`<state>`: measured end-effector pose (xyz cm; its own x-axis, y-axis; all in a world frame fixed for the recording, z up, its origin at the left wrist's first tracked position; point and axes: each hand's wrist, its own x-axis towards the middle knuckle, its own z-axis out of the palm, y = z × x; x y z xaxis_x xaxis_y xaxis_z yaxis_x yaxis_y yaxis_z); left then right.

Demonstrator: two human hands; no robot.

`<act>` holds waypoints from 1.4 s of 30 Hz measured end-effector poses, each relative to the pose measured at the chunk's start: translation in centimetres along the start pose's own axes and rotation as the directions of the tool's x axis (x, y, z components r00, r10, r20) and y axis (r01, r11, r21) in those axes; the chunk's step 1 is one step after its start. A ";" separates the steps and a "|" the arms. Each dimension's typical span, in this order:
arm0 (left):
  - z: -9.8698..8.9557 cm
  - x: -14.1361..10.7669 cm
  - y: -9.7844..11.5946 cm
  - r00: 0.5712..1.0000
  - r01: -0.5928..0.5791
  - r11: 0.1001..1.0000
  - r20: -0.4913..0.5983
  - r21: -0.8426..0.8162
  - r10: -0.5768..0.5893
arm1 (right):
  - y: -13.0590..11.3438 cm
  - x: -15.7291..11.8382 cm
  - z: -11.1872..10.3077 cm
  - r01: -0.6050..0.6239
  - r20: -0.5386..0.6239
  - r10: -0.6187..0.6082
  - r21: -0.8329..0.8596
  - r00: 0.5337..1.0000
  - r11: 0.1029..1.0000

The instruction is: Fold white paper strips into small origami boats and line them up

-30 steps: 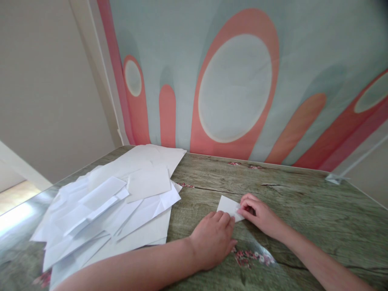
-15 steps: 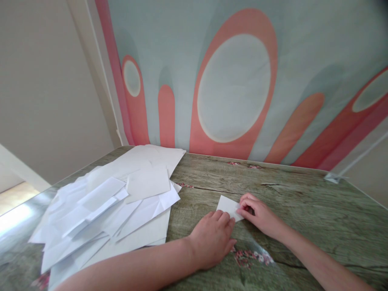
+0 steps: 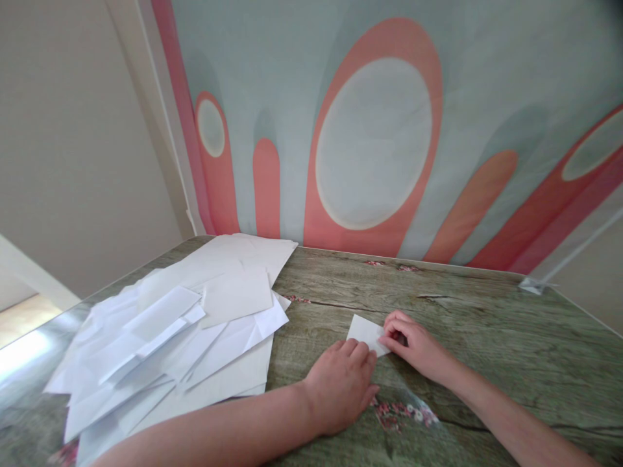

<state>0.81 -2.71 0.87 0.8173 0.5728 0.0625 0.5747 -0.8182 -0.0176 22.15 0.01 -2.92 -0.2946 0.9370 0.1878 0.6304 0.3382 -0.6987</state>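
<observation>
A small white piece of paper (image 3: 365,329) lies on the wood-patterned table, with straight edges and its near side partly covered by fingers. My left hand (image 3: 343,386) is palm down, its curled fingers pressing the paper's near edge and holding it down, thumb set apart toward me. At the paper's right edge, my right hand (image 3: 413,344) pinches the corner between thumb and forefinger, the other fingers curled in. Whether the paper is folded in layers I cannot tell.
A loose heap of white paper sheets (image 3: 160,344), some creased or folded, covers the table's left side beside my left forearm. The table (image 3: 467,311) has a printed wood grain with flowers. Behind it hangs a patterned backdrop (image 3: 374,143). Clear tape (image 3: 533,285) is at the right back edge.
</observation>
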 end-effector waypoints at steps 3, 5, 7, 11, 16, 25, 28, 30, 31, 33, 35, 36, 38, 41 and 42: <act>-0.1 0.0 0.1 1.000 0.007 1.000 0.006 0.007 -0.007 | 0.0 0.0 0.0 0.006 -0.005 -0.006 -0.001 1.000 1.000; -0.2 0.0 0.1 1.000 0.005 1.000 0.021 0.010 -0.005 | 0.1 0.0 0.0 0.007 -0.002 -0.007 -0.003 1.000 1.000; -0.3 0.0 0.1 0.999 0.002 1.000 0.035 0.011 -0.002 | 0.1 0.0 0.0 0.008 -0.002 -0.008 0.003 1.000 1.000; -0.4 0.0 0.1 0.999 0.000 1.000 0.039 0.000 0.000 | 0.2 0.0 0.0 0.009 -0.003 -0.009 0.009 1.000 1.000; -0.2 0.0 0.0 1.000 -0.005 1.000 0.021 0.013 0.004 | 0.2 0.0 0.1 0.014 -0.005 -0.014 -0.005 1.000 1.000; -0.2 0.3 -0.2 0.998 -0.043 0.998 0.037 0.038 0.041 | 0.7 0.1 0.3 -0.008 -0.035 0.007 -0.042 0.999 0.999; 0.0 0.4 -0.5 0.996 -0.092 0.995 0.006 0.028 0.092 | 0.7 0.0 0.4 -0.006 -0.034 0.004 -0.047 0.999 0.999; 0.2 0.4 -0.7 0.993 -0.115 0.993 -0.011 0.030 0.116 | 0.7 0.0 0.4 -0.001 -0.035 -0.001 -0.049 0.999 0.999; 0.2 0.4 -0.7 0.992 -0.122 0.992 -0.016 0.032 0.123 | 0.7 0.0 0.4 0.001 -0.035 -0.002 -0.050 0.999 0.999; 0.3 0.3 -0.8 0.992 -0.127 0.991 -0.020 0.034 0.128 | 0.7 0.0 0.4 0.002 -0.033 -0.004 -0.055 0.999 0.999; 0.3 0.3 -0.8 0.992 -0.123 0.992 -0.024 0.031 0.124 | 0.6 0.0 0.4 0.004 -0.029 -0.006 -0.059 1.000 0.998; 0.3 0.2 -0.8 0.992 -0.122 0.992 -0.025 0.026 0.122 | 0.5 0.0 0.4 0.007 -0.028 -0.009 -0.059 1.000 0.998; 0.3 0.2 -0.8 0.993 -0.117 0.993 -0.026 0.015 0.117 | 0.4 -0.1 0.4 0.013 -0.027 -0.015 -0.054 1.000 0.998; 0.3 0.3 -0.9 0.993 -0.112 0.994 -0.024 -0.002 0.112 | 0.2 -0.1 0.3 0.017 -0.019 -0.018 -0.049 1.000 0.999; 0.3 0.4 -0.9 0.993 -0.112 0.994 -0.025 -0.006 0.112 | 0.2 -0.1 0.3 0.018 -0.016 -0.019 -0.049 1.000 0.999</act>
<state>0.59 -1.74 0.63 0.8754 0.4760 0.0847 0.4791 -0.8776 -0.0190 22.09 -0.09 -3.26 -0.2950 0.9318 0.2117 0.6597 0.3588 -0.6603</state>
